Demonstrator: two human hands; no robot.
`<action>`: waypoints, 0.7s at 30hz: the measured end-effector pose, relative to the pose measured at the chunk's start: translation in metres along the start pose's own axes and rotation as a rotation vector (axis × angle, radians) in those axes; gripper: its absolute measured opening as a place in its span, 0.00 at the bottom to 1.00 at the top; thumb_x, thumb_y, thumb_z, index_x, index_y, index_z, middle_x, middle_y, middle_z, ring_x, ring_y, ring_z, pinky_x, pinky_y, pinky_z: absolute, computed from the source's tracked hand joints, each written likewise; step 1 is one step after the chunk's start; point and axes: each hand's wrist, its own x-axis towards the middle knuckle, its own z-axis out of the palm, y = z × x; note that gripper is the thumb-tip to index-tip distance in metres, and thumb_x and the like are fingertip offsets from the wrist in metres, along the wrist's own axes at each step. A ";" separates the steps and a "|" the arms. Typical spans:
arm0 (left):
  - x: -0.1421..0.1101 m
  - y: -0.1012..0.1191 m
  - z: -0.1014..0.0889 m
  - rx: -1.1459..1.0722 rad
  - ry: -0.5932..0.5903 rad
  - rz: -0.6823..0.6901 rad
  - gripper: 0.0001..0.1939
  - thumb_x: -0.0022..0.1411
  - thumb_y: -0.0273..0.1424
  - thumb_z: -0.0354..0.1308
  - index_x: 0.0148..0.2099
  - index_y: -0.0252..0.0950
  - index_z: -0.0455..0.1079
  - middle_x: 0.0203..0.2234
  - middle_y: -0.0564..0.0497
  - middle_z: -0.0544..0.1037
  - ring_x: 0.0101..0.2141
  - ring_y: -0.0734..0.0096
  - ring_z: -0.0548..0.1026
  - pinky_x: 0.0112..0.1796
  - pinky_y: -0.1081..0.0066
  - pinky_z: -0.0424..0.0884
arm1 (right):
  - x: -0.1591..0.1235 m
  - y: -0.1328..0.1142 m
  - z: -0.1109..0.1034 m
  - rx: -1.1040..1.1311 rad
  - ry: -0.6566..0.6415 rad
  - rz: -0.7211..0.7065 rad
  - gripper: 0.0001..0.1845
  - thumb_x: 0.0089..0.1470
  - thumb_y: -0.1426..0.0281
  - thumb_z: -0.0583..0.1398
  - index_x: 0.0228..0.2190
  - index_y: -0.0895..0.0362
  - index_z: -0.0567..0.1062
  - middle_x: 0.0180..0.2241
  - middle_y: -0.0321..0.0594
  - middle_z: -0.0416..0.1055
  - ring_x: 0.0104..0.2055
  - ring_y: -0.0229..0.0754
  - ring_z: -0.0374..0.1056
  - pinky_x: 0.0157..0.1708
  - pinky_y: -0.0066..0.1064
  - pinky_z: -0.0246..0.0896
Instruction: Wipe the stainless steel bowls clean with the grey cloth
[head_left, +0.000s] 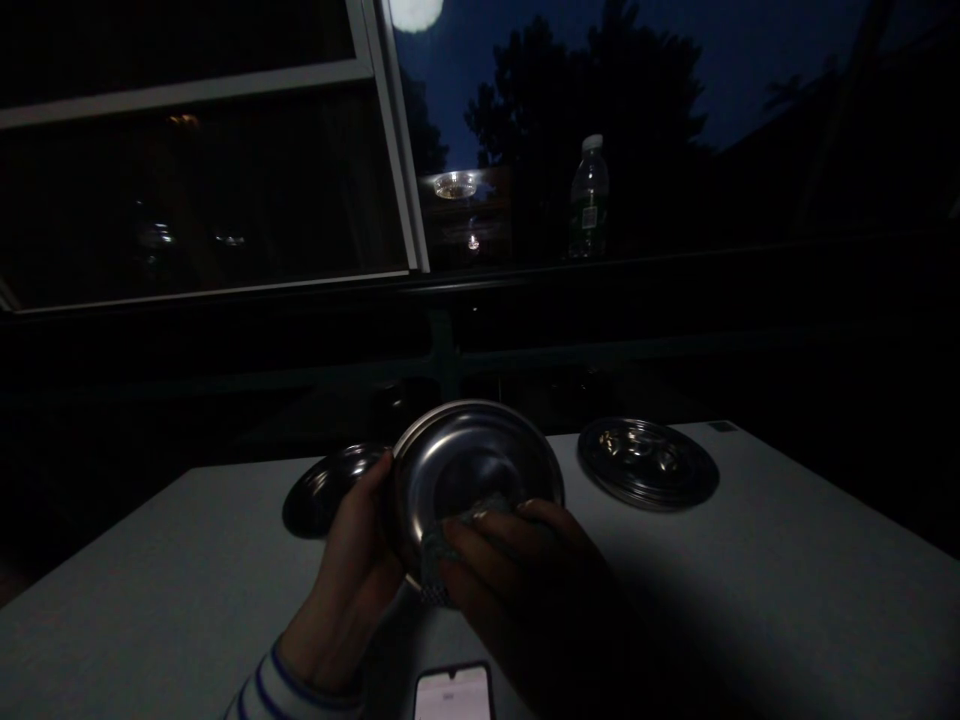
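Observation:
A round, shiny metal plate (pixel 480 450) is tilted up above the table in front of me. My left hand (pixel 360 560) grips its left edge, thumb along the rim. With my right hand (pixel 517 560) I press a dark patterned cloth (pixel 435 560) against the inner face of the plate, fingers curled over the cloth. Another metal plate (pixel 319 500) lies on the table behind my left hand. To the right sits a stack of metal plates (pixel 649 465).
The white table (pixel 765 560) has a lit phone (pixel 452 695) at its near edge. A small dark label (pixel 721 427) marks the far right corner. Beyond stands a plastic bottle (pixel 590 200) by the window (pixel 409 200). The room is dim.

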 end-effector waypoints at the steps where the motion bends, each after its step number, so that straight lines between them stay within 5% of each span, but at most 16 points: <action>1: 0.000 0.000 0.000 -0.006 -0.002 0.028 0.12 0.61 0.27 0.46 0.29 0.32 0.69 0.15 0.51 0.75 0.16 0.71 0.73 0.18 0.74 0.68 | 0.000 0.000 0.000 0.002 0.004 0.001 0.14 0.60 0.76 0.49 0.41 0.58 0.72 0.43 0.34 0.72 0.47 0.37 0.61 0.51 0.38 0.47; 8: -0.003 -0.001 0.001 0.009 -0.005 -0.016 0.11 0.60 0.26 0.47 0.28 0.32 0.69 0.15 0.51 0.75 0.16 0.71 0.72 0.18 0.74 0.67 | -0.001 0.001 0.001 0.017 0.023 -0.031 0.13 0.59 0.76 0.49 0.41 0.59 0.71 0.44 0.36 0.71 0.49 0.38 0.61 0.51 0.39 0.48; 12: -0.003 0.000 0.002 -0.017 0.022 0.078 0.11 0.60 0.24 0.47 0.29 0.32 0.69 0.15 0.53 0.75 0.15 0.73 0.71 0.19 0.74 0.67 | -0.001 0.000 0.002 0.024 -0.002 -0.020 0.13 0.60 0.75 0.49 0.39 0.58 0.72 0.43 0.34 0.71 0.48 0.37 0.61 0.50 0.38 0.49; 16: -0.005 0.000 0.002 0.006 -0.005 -0.014 0.13 0.60 0.27 0.47 0.26 0.32 0.69 0.13 0.52 0.74 0.14 0.74 0.70 0.15 0.76 0.65 | 0.002 -0.002 0.002 -0.003 0.004 -0.004 0.14 0.60 0.76 0.48 0.41 0.59 0.72 0.44 0.35 0.72 0.48 0.38 0.61 0.50 0.39 0.49; 21: -0.006 0.002 0.004 -0.022 0.060 0.135 0.15 0.63 0.26 0.43 0.29 0.33 0.69 0.14 0.53 0.74 0.14 0.74 0.71 0.16 0.76 0.66 | 0.002 -0.002 0.002 -0.005 0.028 -0.005 0.13 0.59 0.77 0.49 0.39 0.60 0.73 0.42 0.36 0.73 0.46 0.38 0.63 0.47 0.38 0.53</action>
